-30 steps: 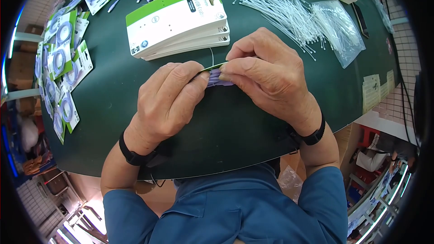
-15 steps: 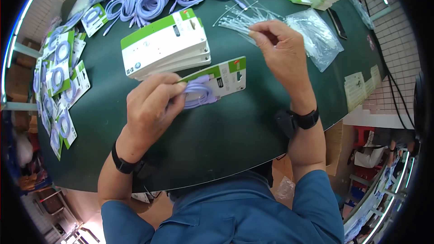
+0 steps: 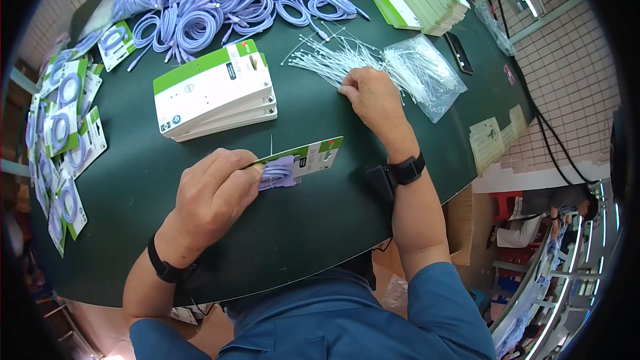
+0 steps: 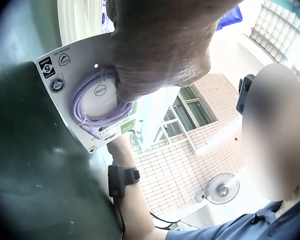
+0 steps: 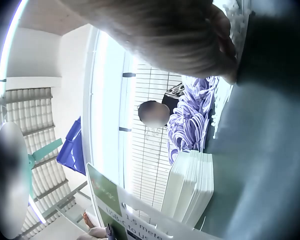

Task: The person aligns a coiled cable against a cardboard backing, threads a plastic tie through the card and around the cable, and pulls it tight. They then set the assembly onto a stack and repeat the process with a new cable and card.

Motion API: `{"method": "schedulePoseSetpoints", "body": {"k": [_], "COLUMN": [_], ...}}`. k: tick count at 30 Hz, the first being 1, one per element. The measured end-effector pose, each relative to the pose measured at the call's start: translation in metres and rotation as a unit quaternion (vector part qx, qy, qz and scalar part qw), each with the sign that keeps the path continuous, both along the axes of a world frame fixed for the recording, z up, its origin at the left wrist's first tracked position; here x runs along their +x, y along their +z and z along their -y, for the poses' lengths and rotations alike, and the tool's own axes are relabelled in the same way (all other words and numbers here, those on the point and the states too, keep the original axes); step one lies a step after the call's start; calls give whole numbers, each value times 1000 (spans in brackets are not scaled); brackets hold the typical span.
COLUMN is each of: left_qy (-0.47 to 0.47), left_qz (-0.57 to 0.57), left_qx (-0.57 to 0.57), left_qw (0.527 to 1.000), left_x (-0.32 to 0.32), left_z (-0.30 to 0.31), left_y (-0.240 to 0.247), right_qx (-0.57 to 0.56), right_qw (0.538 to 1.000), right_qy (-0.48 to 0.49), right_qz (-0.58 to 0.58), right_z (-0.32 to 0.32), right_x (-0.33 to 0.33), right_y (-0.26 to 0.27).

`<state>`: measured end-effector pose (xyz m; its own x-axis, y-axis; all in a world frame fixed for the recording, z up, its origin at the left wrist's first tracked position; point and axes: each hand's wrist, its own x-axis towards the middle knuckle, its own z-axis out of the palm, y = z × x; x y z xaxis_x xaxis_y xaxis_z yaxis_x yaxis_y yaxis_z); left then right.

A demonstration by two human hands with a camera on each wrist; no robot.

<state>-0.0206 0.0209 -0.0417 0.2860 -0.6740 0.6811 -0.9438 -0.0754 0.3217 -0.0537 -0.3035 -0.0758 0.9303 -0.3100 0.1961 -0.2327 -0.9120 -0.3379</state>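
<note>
My left hand [image 3: 219,190] pinches a green and white card [image 3: 320,157] by one end, with a coiled purple cable [image 3: 277,173] against it. A thin white tie end stands up behind the card. The left wrist view shows the coil [image 4: 77,102] on the card's white face [image 4: 55,87], under my left hand [image 4: 160,45]. My right hand [image 3: 375,97] is at the near edge of the white cable ties [image 3: 333,60], fingers bent and fingertips together; whether a tie is between them cannot be told. In the right wrist view my right hand [image 5: 175,40] partly hides the ties.
A stack of cards [image 3: 213,93] stands behind my left hand. Loose purple cables [image 3: 200,23] are heaped at the back, and carded cables [image 3: 63,133] lie at the left. A bag of ties [image 3: 433,80], more cards [image 3: 430,0] and a phone [image 3: 459,52] are at the right.
My right hand has left the card and moved across to the cable ties. My left hand has kept its grip on the card. The head view has shifted, showing more of the heap.
</note>
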Motion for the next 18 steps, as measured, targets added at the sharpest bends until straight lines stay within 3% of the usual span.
{"method": "schedulePoseSetpoints", "body": {"k": [7, 12, 15, 18], "left_qy": [0, -1, -3, -8], "left_qz": [7, 8, 6, 4], "left_qx": [-4, 1, 2, 8], "left_qw": [1000, 1000, 1000, 1000], "left_x": [1, 0, -1, -3], "left_z": [1, 2, 4, 6], "left_y": [-2, -1, -1, 0], "right_qx": [-59, -41, -6, -17], "right_qw": [998, 998, 1000, 1000], "right_qy": [3, 10, -3, 8], "right_qz": [36, 49, -24, -17], "right_z": [-2, -7, -12, -10], "right_x": [-1, -3, -4, -5], "right_y": [-12, -5, 10, 7]}}
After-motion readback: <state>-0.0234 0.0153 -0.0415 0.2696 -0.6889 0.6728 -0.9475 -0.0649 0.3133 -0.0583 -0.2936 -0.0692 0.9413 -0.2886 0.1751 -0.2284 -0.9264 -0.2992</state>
